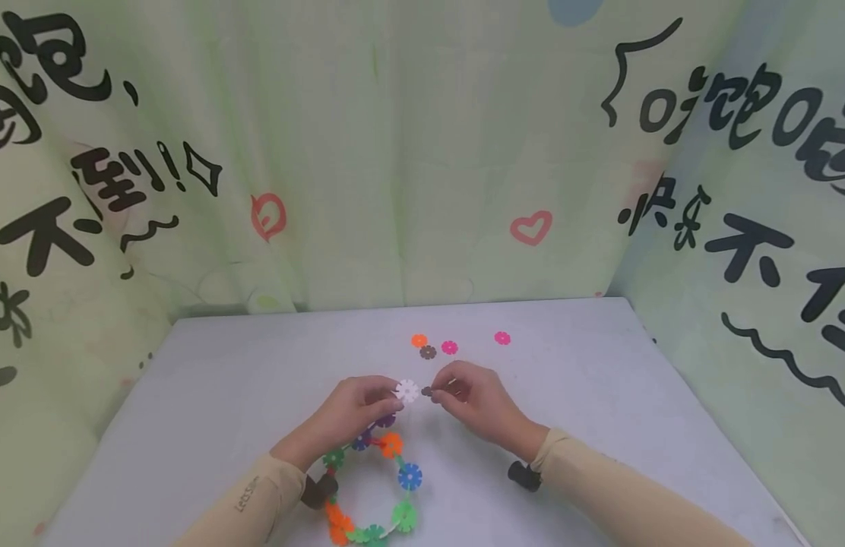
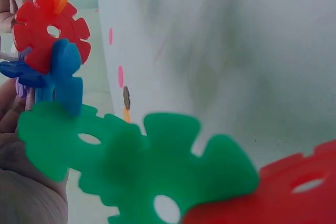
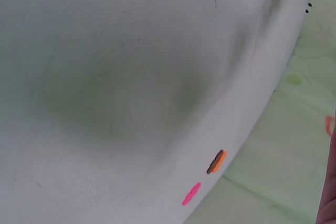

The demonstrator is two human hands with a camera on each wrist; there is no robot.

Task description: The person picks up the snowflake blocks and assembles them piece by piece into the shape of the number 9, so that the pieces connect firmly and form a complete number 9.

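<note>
In the head view my left hand [image 1: 361,406] pinches a white snowflake disc [image 1: 407,391] between thumb and fingers. A loop of interlocked plastic snowflake discs [image 1: 410,476], orange, blue, green and purple, runs below that hand and past the wrist. Close up in the left wrist view are its red disc [image 2: 31,30] and green disc [image 2: 173,145], partly hiding the hand. Just right of the white disc, my right hand [image 1: 480,403] pinches a dark brown snowflake disc [image 1: 426,391], seen nearly edge-on. A small gap separates the two discs.
Toward the back of the white table [image 1: 245,380] lie several loose discs: an orange disc [image 1: 419,340], a brown disc [image 1: 428,352], a pink disc [image 1: 450,347] and another pink disc [image 1: 502,338]. A printed curtain [image 1: 395,152] surrounds the table's back and sides.
</note>
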